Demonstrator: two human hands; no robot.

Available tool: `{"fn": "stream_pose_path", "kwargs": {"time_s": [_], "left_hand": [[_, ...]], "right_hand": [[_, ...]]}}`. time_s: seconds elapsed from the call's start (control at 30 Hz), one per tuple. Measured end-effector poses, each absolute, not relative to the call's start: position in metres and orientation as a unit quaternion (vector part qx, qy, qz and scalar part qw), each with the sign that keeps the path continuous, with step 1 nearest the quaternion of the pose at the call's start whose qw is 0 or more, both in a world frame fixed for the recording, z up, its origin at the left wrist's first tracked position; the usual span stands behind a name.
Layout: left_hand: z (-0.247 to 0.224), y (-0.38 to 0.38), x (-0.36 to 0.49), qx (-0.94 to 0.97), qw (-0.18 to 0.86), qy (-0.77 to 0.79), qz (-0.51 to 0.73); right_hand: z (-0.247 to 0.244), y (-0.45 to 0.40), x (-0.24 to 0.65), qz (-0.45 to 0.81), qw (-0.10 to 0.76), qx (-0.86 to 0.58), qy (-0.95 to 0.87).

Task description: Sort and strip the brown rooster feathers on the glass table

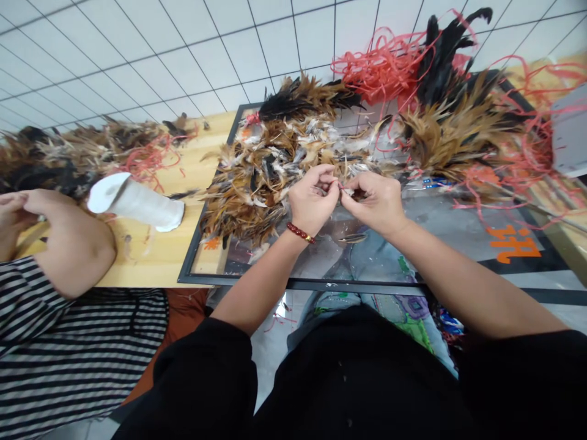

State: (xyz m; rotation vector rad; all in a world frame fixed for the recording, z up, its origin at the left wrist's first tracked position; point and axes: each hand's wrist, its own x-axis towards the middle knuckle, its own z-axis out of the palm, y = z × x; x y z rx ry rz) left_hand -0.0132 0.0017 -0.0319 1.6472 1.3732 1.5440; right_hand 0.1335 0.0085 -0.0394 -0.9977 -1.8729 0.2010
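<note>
My left hand (314, 200), with a dark red bead bracelet (301, 233) on its wrist, is closed in a pinch above the glass panel (440, 235). Against its fingertips, my right hand (376, 200) pinches too. A tiny reddish and whitish bit shows between the fingers, too small to name. Left of and behind my hands lies a loose heap of brown, white and black feathers (250, 192). Behind that heap, a bundle of dark and brown feathers (307, 98) has pink-red ribbon at its left end.
At the back right are a tangle of red ribbon (383, 67) and larger feather bundles (447, 131). A white roll (142, 201) lies on the wooden table (158, 260) at left. Beside it, a person in a striped shirt (82, 348) rests an arm. A tiled wall (206, 55) stands behind.
</note>
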Motion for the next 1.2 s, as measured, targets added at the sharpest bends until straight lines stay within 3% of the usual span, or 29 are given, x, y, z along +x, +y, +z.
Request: {"fn": "stream_pose_path", "kwargs": {"time_s": [0.17,0.37,0.6,0.87,0.97,1.1,1.2], "left_hand": [[-0.035,0.006,-0.023,0.641,0.198,0.484,0.562],[-0.033,0.002,-0.024,0.662,0.181,0.444,0.576],[-0.031,0.000,-0.024,0.691,0.160,0.422,0.565],[-0.024,-0.004,-0.025,0.727,0.136,0.374,0.559],[-0.026,-0.007,-0.020,0.712,0.224,0.397,0.535],[-0.026,-0.005,-0.014,0.549,0.537,0.440,0.464],[-0.022,-0.002,-0.014,0.431,0.661,0.428,0.441]], "right_hand": [[-0.036,0.002,0.133,0.123,0.502,-0.341,-0.786],[-0.038,0.007,0.137,0.245,0.525,-0.394,-0.713],[-0.032,0.004,0.137,0.154,0.515,-0.373,-0.756],[-0.038,0.014,0.139,0.158,0.562,-0.439,-0.683],[-0.039,0.017,0.141,0.181,0.581,-0.437,-0.663],[-0.034,0.014,0.145,0.186,0.569,-0.407,-0.690],[-0.030,0.009,0.146,0.158,0.539,-0.374,-0.738]]}}
